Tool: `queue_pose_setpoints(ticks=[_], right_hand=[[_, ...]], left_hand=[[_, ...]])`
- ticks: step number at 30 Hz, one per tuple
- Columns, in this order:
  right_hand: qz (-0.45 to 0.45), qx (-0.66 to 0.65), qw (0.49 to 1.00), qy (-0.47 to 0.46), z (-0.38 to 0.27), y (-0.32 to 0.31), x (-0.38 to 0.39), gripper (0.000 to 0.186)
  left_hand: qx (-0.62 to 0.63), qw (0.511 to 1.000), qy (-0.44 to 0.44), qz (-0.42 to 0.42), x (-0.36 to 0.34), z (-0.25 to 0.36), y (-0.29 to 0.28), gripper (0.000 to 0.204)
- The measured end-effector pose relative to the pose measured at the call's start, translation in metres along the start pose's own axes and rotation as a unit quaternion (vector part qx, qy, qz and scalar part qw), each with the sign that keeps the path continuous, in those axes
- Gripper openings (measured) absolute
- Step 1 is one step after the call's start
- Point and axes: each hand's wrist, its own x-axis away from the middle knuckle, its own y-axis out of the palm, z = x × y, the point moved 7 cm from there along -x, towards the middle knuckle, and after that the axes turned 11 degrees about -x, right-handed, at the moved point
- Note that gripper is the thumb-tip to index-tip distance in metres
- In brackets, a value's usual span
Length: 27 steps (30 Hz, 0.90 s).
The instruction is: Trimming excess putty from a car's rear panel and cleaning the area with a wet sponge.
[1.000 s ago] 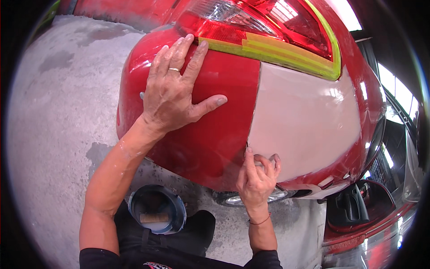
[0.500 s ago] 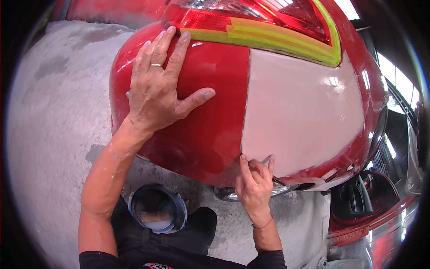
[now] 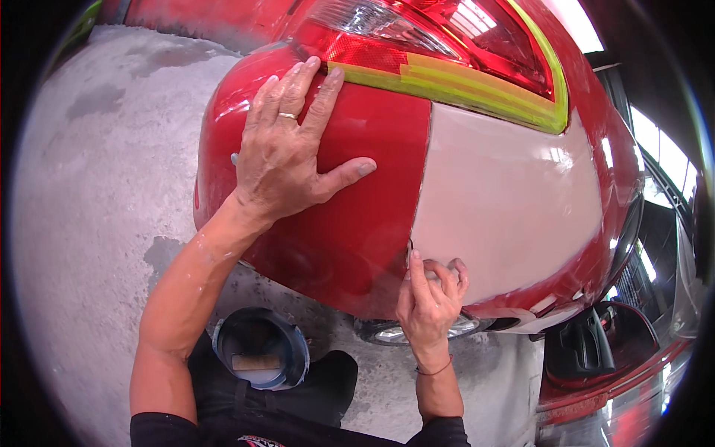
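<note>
My left hand (image 3: 287, 141) lies flat on the red bumper (image 3: 372, 171), fingers spread, its fingertips beside the lower edge of the lamp. Lower down, my right hand (image 3: 433, 302) is at the seam between the bumper and a pale, matte patch (image 3: 506, 194) on the adjoining panel. The index finger reaches up along that seam, and the other fingers are bent. A small dark sliver shows just above the index fingertip; whether it is something pinched or part of the gap is unclear. Yellow-green masking tape (image 3: 477, 93) edges the red lamp (image 3: 495, 37).
A dark bucket (image 3: 261, 346) holding cloudy liquid and a tan block (image 3: 255, 362) stands between my legs. Below the bumper sits a clear lamp (image 3: 395, 333). Another red vehicle part (image 3: 633, 372) is at lower right. Grey concrete floor (image 3: 112, 186) extends at left.
The view has shifted, so the car appears further right and lower. My right index finger has moved a little up the seam. My left hand keeps its place on the bumper.
</note>
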Motion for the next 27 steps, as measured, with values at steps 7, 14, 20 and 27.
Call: queue_pose_setpoints(ticks=[7, 14, 20, 27], right_hand=[[-0.003, 0.02, 1.0, 0.007, 0.0, 0.004, -0.001, 0.06], [-0.025, 0.027, 0.999, 0.01, 0.002, 0.008, 0.011, 0.059], [-0.036, 0.008, 0.999, 0.017, 0.002, 0.007, 0.015, 0.057], [-0.076, 0.001, 0.997, 0.032, 0.005, 0.007, 0.032, 0.065]], left_hand=[[0.015, 1.0, -0.002, 0.005, 0.001, 0.0, 0.001, 0.101], [0.009, 1.0, 0.002, -0.005, -0.001, 0.002, 0.002, 0.102], [-0.006, 1.0, 0.009, -0.007, 0.0, 0.001, 0.001, 0.101], [0.005, 1.0, 0.003, -0.01, 0.0, 0.001, 0.001, 0.101]])
